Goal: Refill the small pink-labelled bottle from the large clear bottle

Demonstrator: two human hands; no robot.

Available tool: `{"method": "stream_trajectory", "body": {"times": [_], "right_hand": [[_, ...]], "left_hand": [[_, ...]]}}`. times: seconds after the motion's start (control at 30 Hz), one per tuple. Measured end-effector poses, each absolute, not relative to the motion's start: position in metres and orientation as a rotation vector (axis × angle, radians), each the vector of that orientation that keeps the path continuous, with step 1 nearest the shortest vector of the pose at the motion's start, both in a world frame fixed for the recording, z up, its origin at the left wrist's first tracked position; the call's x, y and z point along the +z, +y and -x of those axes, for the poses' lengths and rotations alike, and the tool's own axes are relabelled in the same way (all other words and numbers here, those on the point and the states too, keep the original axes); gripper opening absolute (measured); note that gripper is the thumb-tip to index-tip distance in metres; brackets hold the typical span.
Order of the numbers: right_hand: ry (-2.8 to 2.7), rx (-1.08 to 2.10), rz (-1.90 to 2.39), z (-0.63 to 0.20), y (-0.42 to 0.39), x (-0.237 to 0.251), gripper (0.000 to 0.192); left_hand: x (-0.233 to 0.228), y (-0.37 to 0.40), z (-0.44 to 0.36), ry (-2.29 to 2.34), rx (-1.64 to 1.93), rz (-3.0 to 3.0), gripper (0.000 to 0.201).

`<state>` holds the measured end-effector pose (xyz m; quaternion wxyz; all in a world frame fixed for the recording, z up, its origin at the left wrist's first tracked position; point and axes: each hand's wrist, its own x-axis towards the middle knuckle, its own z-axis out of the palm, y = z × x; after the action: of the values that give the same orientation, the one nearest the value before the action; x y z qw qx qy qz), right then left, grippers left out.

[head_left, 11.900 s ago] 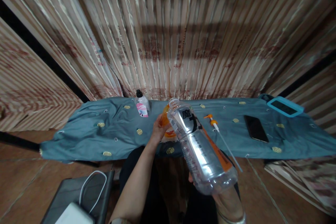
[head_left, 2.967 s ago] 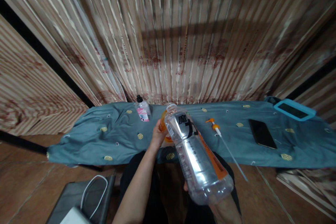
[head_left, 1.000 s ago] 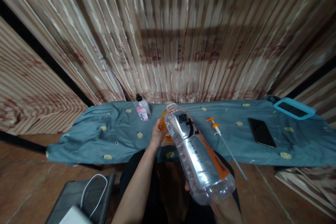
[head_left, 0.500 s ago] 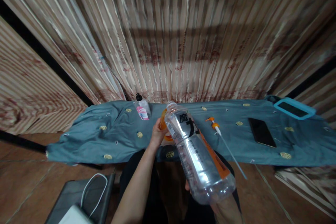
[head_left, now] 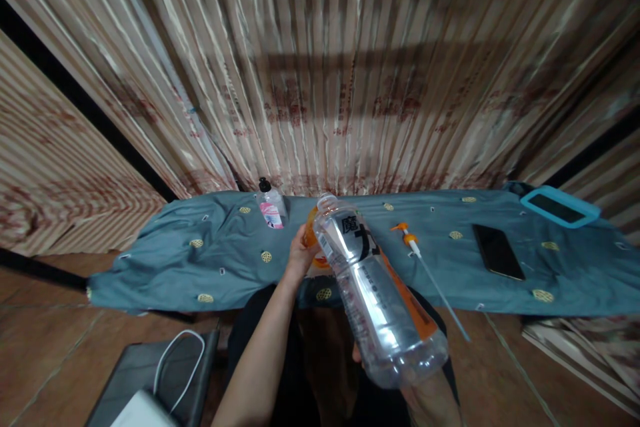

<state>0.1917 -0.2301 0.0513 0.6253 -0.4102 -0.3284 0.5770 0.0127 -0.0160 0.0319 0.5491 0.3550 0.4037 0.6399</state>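
Note:
My left hand [head_left: 299, 252] is closed around an orange bottle [head_left: 311, 228] above the front of the cloth. Most of that bottle is hidden behind a large clear plastic bottle [head_left: 377, 293] with a silver and orange label. The clear bottle is tilted, its neck pointing up and left beside the orange bottle's top. I cannot tell whether the two mouths touch. My right hand [head_left: 420, 392] supports the clear bottle from beneath near its base; its fingers are mostly hidden. To the right lies an orange pump head [head_left: 410, 239] with a long pale tube reaching past the cloth's front edge.
A small pink-labelled bottle with a black top [head_left: 271, 207] stands on the blue-green cloth [head_left: 235, 247]. On the right lie a black phone [head_left: 499, 252] and a light-blue framed device [head_left: 560, 207]. A dark stool [head_left: 150, 367] holds a white box and cable. Striped curtains [head_left: 320, 80] hang behind.

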Motion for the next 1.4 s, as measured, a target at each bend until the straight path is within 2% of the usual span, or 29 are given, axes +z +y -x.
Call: {"method": "stream_trajectory", "body": {"times": [0.27, 0.47, 0.7, 0.8, 0.93, 1.4], "right_hand": [[-0.809, 1.351, 0.968, -0.194, -0.229, 0.055, 0.048], [-0.788, 1.363, 0.955, -0.195, -0.230, 0.053, 0.057], [-0.791, 1.396, 0.932, -0.197, -0.230, 0.051, 0.048], [-0.768, 1.389, 0.920, -0.197, -0.230, 0.050, 0.055], [-0.758, 1.404, 0.917, -0.197, -0.227, 0.052, 0.049], [-0.733, 1.350, 0.980, -0.193, -0.227, 0.060, 0.052]], "left_hand": [[0.026, -0.013, -0.013, 0.937, 1.525, -0.836, 0.052], [0.020, -0.011, -0.012, 0.919, 1.524, -0.848, 0.054], [0.026, -0.013, -0.012, 0.957, 1.508, -0.861, 0.053], [0.031, -0.016, -0.014, 0.983, 1.523, -0.851, 0.053], [0.034, -0.017, -0.014, 0.968, 1.524, -0.851, 0.052], [0.025, -0.013, -0.013, 0.957, 1.518, -0.862, 0.053]]}}
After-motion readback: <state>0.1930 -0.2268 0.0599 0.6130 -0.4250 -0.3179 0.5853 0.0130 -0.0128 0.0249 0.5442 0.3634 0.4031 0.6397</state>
